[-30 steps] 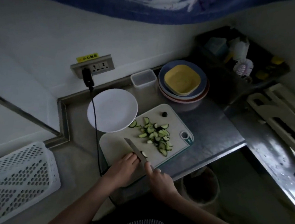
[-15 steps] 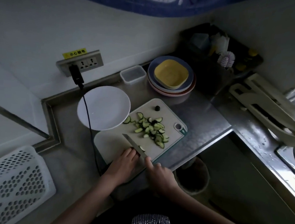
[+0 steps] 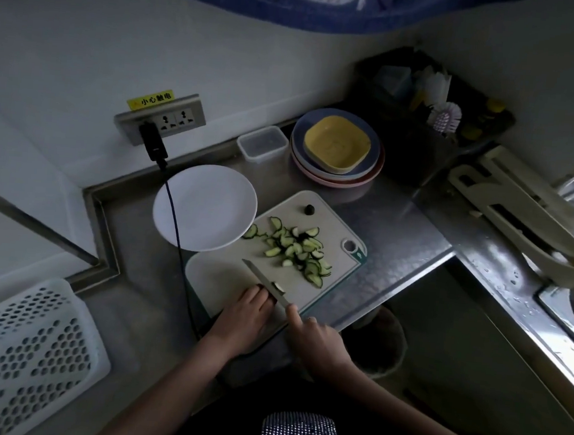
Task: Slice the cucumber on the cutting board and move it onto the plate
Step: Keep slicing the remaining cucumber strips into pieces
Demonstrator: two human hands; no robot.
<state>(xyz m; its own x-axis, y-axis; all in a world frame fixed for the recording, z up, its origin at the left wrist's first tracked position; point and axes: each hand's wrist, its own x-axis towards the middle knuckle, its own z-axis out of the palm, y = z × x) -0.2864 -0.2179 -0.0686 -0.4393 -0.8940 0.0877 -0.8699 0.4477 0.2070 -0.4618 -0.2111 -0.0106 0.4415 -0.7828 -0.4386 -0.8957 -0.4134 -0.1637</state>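
1. A pale rectangular plastic cutting board (image 3: 226, 277) with a teal-edged hanging hole lies at an angle on the dull steel counter (image 3: 394, 232); everything below is placed from this board.
2. The right hand (image 3: 317, 336), just off the board's near edge, has its fingers curled round the handle of a slim steel-bladed knife (image 3: 263, 280), whose blade reaches up over the board.
3. The left hand (image 3: 247, 313) rests on the board's near corner, fingertips curled down against the last small stub of dark green cucumber (image 3: 278, 287), right at the blade.
4. A loose pile of green half-moon cucumber slices (image 3: 297, 249) lies on the board's middle and far side.
5. A small dark cucumber end (image 3: 309, 209) sits alone near the board's far corner.
6. A round white plate (image 3: 211, 204) overlaps the board's far left edge, nothing on it.
7. A black cable (image 3: 179, 253) crosses the plate and runs past the board's left side.
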